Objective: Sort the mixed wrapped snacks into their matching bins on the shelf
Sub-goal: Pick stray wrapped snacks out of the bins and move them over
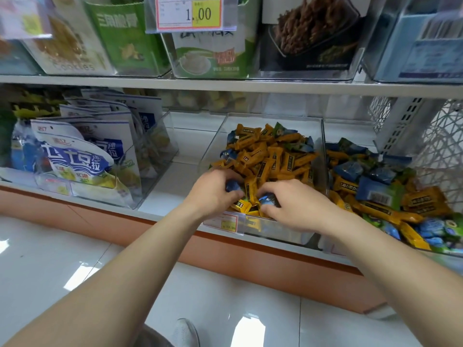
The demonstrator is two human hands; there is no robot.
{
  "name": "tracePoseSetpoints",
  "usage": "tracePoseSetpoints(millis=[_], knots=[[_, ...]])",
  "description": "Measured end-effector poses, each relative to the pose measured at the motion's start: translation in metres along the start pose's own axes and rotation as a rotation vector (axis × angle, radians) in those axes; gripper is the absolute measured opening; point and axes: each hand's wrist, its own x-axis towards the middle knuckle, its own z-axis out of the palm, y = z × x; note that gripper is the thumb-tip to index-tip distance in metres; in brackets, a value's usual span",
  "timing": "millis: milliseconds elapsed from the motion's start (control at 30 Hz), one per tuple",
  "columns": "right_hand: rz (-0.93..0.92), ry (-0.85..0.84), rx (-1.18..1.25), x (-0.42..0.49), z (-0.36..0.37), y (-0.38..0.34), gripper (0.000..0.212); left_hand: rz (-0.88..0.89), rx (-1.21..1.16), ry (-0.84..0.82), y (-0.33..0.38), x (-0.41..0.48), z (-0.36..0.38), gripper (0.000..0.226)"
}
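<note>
Two hands work at the front of a clear plastic bin [280,230] heaped with crinkly orange-yellow bar snacks [270,159], whose long axes lie every way. The left hand [213,194] curls round a blue-wrapped snack [231,186]. The right hand [295,206] pinches a second blue packet [267,200]. Above, a yellow price tag [200,13] reads 1.00, and a pack [67,46] says Cookies.

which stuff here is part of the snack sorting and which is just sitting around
Job: left hand gripping a blue snack; right hand pinching the other blue snack; middle bin of orange snacks; right bin of mixed snacks.
Lying about: salad bags; price tag; upper-shelf boxes; shoe.
</note>
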Motion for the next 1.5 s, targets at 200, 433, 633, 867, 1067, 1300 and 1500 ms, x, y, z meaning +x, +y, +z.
tracePoseSetpoints(millis=[200,433,633,867,1067,1300,1500], knots=[[0.127,0.268,0.437,0.001,-0.016,0.005,0.031,0.047,-0.149,0.177,-0.004,-0.002,-0.014,0.005],[0.062,0.351,1.045,-0.001,-0.02,-0.014,0.021,-0.129,-0.887,0.221,0.022,-0.013,-0.016,0.003],[0.092,0.44,1.174,0.003,-0.013,-0.03,0.02,-0.138,-1.127,0.095,0.03,-0.02,-0.017,0.018],[0.118,0.471,1.205,0.013,-0.018,-0.041,0.017,-0.015,-0.832,0.227,-0.004,-0.024,-0.04,0.03],[-0.034,0.218,0.417,0.061,-0.008,-0.054,0.033,-0.069,-0.617,0.341,-0.059,-0.031,-0.059,0.031],[-0.03,-0.074,-0.037,0.094,0.009,-0.066,0.095,-0.09,-0.615,0.335,-0.085,-0.036,-0.063,0.029],[-0.049,-0.026,-0.241,0.099,0.02,-0.078,0.08,-0.115,-0.693,0.345,-0.092,-0.041,-0.068,0.029]])
